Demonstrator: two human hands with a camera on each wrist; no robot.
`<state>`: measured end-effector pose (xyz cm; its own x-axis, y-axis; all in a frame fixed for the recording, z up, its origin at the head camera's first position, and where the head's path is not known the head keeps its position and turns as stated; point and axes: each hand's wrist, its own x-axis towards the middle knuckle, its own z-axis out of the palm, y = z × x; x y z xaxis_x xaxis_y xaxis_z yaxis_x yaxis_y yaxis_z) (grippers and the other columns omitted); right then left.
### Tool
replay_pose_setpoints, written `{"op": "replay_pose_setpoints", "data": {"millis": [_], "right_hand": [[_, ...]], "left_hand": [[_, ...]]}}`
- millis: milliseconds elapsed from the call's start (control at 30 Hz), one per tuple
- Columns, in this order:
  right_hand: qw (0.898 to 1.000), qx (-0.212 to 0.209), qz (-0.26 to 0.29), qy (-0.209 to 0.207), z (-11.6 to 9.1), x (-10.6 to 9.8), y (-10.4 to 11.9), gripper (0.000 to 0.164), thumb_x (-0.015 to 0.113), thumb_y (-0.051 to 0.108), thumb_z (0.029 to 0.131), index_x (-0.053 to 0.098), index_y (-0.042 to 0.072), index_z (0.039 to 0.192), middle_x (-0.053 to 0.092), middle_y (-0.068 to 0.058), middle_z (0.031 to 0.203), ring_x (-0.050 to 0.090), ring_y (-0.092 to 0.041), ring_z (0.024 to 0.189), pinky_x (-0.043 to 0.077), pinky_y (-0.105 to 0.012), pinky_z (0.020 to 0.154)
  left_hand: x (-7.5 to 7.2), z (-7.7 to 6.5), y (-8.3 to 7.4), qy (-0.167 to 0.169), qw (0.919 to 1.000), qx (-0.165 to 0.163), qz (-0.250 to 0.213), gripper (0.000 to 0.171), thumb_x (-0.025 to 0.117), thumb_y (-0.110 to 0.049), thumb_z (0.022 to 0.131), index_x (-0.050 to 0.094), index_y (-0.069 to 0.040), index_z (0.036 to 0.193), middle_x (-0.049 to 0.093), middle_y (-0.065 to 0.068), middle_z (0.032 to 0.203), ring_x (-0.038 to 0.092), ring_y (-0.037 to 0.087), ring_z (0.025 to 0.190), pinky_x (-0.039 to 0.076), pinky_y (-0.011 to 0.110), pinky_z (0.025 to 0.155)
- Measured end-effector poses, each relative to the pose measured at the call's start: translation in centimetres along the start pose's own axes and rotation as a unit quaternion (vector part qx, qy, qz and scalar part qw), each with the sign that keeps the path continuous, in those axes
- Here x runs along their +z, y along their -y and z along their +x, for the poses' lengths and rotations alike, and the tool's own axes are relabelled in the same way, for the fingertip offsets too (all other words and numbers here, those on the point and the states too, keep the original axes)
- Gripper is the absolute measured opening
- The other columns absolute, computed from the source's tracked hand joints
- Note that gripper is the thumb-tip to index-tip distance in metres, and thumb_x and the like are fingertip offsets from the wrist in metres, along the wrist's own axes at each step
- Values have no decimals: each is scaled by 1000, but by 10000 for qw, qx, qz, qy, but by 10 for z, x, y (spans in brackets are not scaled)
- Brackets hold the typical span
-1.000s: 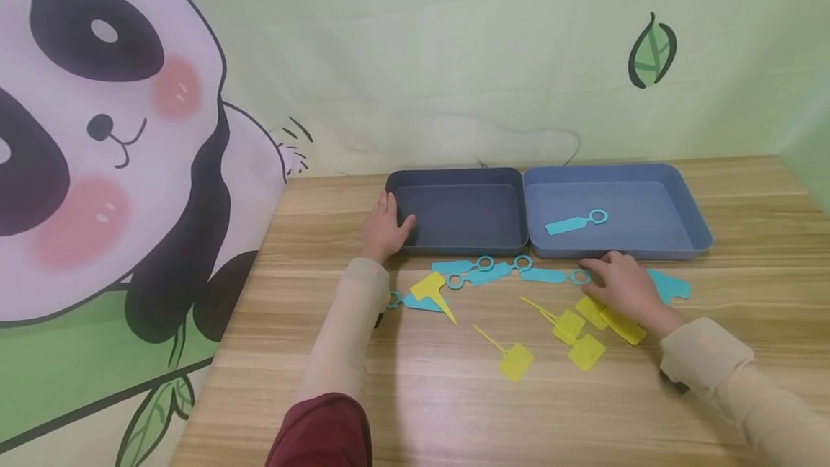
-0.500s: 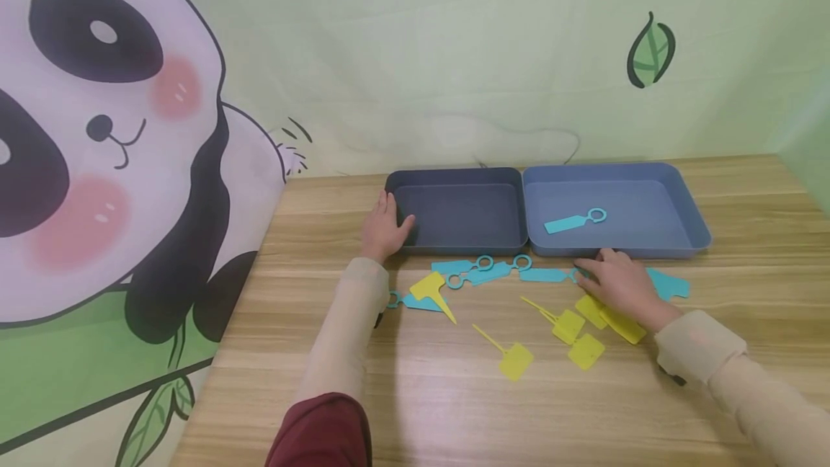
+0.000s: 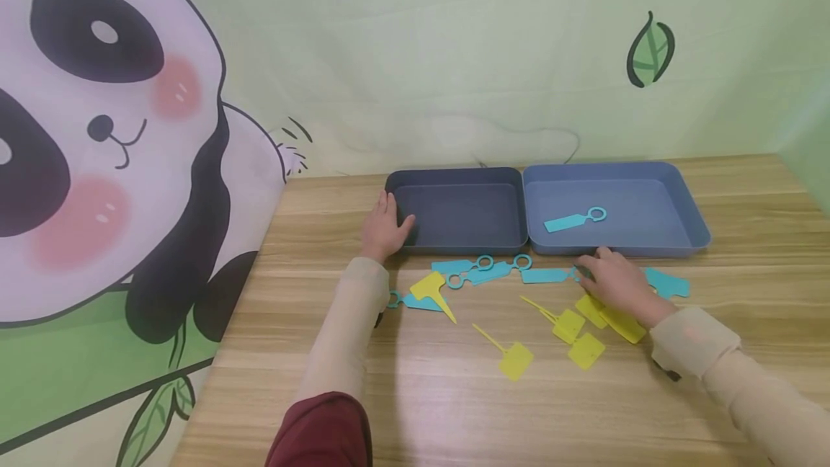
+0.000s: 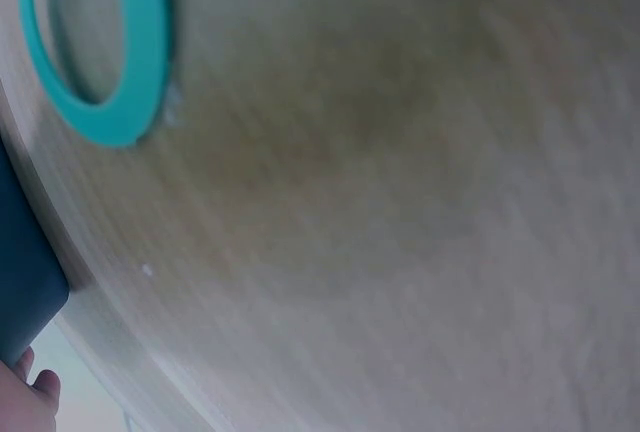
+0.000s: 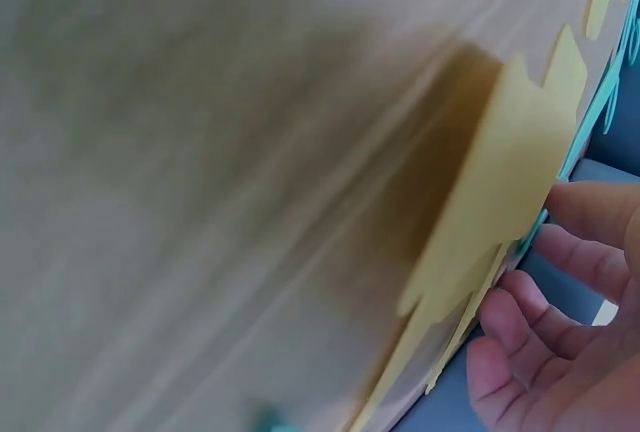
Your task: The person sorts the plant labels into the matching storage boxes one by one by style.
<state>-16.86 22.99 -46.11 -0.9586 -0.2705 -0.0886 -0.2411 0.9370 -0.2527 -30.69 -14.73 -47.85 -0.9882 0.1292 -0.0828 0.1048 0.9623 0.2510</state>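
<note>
My left hand (image 3: 384, 229) lies at the left edge of the dark tray (image 3: 462, 248), fingers stretched along the rim and thumb spread. In the head view my right hand (image 3: 616, 278) is in front of the blue-grey tray (image 3: 648, 222). Its thumb and fingertips pinch the ring end of a turquoise ring tag (image 3: 545, 276), which lies flat with that ring partly hidden. Under the right palm are yellow tags (image 3: 622, 324), shown close in the right wrist view as a yellow tag (image 5: 510, 172). Another turquoise tag (image 3: 565, 223) lies inside the blue-grey tray.
Several turquoise ring tags (image 3: 491, 274) lie before the dark tray. A T-shaped yellow label (image 3: 429, 285) overlaps one. Looser yellow tags (image 3: 516, 361) are scattered over the wooden table (image 3: 454, 409). Right of the right hand is another turquoise piece (image 3: 671, 284). The printed backdrop (image 3: 454, 56) stands behind.
My right hand has shifted slightly left, and its fingers now cover most of the turquoise tag's ring. The left hand and both trays stay in place.
</note>
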Motion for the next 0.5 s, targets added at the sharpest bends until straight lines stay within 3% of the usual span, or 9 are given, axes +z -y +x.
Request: {"op": "replay_pose_setpoints", "data": {"millis": [233,500], "right_hand": [[9995,107,149,248,4,-1,0,32,56,16,85,55,0,112,50,-13,87,45,-19,66,39,-29,52],[9980,-77,334,537,5,-2,-3,18,57,15,84,55,3,97,48,-9,83,43,-17,66,37,-28,53]], "left_hand": [[0,0,-1,-8,10000,4,34,75,29,-52,90,9,-1,142,4,14,149,11,26,137,15,37,111],[0,-1,0,-30,10000,51,-14,75,30,-51,90,10,0,141,5,16,149,12,27,137,15,37,111]]}}
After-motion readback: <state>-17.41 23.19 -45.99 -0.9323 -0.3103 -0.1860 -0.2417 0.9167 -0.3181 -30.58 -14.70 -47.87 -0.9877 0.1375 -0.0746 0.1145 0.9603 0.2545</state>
